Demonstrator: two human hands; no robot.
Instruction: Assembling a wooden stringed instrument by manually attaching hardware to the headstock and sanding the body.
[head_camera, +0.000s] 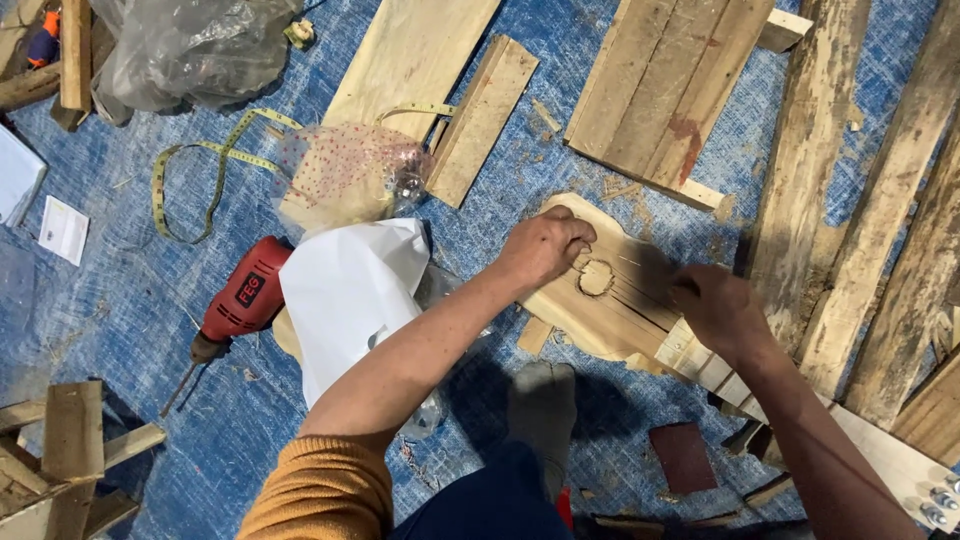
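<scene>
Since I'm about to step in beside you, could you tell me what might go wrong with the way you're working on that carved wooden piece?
1. The right hand is motion-blurred on the carved wooden piece, while the left hand presses right beside the round cut; a slip could catch its fingers.
2. The piece lies on loose slats, so it may shift.
3. The red drill lies on the blue sheet with its bit fitted, a tripping hazard.
</scene>
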